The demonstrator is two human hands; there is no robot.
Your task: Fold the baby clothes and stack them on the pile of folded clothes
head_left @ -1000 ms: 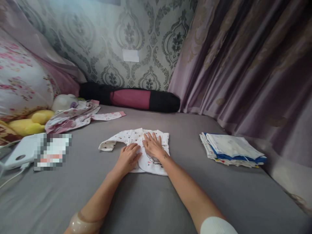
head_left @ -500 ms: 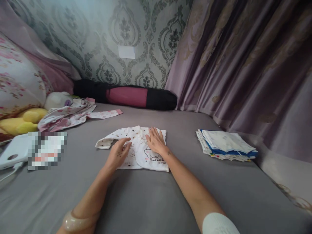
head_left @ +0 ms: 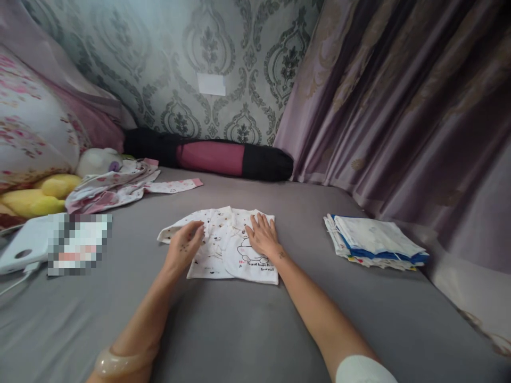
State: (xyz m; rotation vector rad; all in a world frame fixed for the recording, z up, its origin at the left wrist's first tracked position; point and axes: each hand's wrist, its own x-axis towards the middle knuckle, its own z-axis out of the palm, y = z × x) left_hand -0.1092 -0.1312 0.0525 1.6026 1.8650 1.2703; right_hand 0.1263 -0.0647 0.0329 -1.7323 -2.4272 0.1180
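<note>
Head view: right hand point(head_left: 263, 236) lies on shirt point(head_left: 215, 255), fingers point(head_left: 262, 221) spread, left hand point(head_left: 183, 243) loosely curled.

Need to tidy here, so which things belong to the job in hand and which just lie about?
In hand:
white top under the right hand, left hand nearby
folded stack, perhaps

Seemingly lying about:
pink-trimmed garment
white device
yellow plush toy
black-and-maroon roll

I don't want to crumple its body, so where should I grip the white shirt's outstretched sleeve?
Probably by the cuff, pinched from the left. The sleeve extends leftward, its end lying free on the grey sheet, and the left hand is nearest. The right hand lies on the far-right part of the white shirt.
</note>
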